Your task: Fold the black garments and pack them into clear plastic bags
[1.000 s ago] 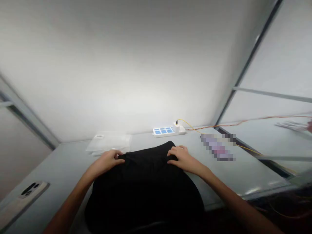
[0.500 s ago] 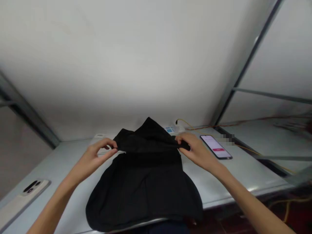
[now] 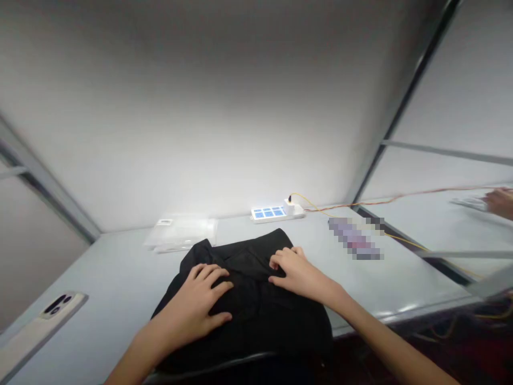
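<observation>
The left hand point(image 3: 198, 305) lies loosely spread on the black cloth point(image 3: 268, 315). The right hand point(image 3: 298, 272) half-curls at its right side, grip unclear

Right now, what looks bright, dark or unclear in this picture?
All in the head view: the plain greyish wall is brightest low down; the crumpled black cloth loses most detail in darkness; the flat pale-grey tabletop glints near its right front edge; blocky pixels mask a lilac oblong.

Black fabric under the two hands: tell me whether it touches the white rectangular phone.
Apart. The head view shows pale grey tabletop between the black fabric and the white rectangular phone at left.
</observation>
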Available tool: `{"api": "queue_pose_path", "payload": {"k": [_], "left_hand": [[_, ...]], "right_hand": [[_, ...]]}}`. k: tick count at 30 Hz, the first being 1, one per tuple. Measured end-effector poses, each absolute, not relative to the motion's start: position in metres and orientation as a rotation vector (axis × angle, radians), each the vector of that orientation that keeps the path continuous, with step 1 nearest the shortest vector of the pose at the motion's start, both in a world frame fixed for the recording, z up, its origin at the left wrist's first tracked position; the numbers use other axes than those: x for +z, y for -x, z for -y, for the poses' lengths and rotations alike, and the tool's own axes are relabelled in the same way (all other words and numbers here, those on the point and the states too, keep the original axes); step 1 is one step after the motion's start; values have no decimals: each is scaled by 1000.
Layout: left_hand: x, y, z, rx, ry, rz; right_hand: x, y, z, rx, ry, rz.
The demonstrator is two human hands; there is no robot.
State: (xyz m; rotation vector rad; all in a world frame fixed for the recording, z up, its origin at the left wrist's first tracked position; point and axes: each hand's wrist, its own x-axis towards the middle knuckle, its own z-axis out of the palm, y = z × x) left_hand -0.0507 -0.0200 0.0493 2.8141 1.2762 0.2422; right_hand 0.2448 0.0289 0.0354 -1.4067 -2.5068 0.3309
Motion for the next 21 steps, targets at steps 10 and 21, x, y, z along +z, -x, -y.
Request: {"api": "queue_pose_path", "payload": {"k": [10, 21], "left_hand": [[39, 64, 61, 363, -2974, -1073], [-4, 92, 56, 756, -2834, -1715]], "right_hand": [[75, -218, -98, -53, 1385, 2333], [20, -243, 13, 444, 1078, 2596]]}}
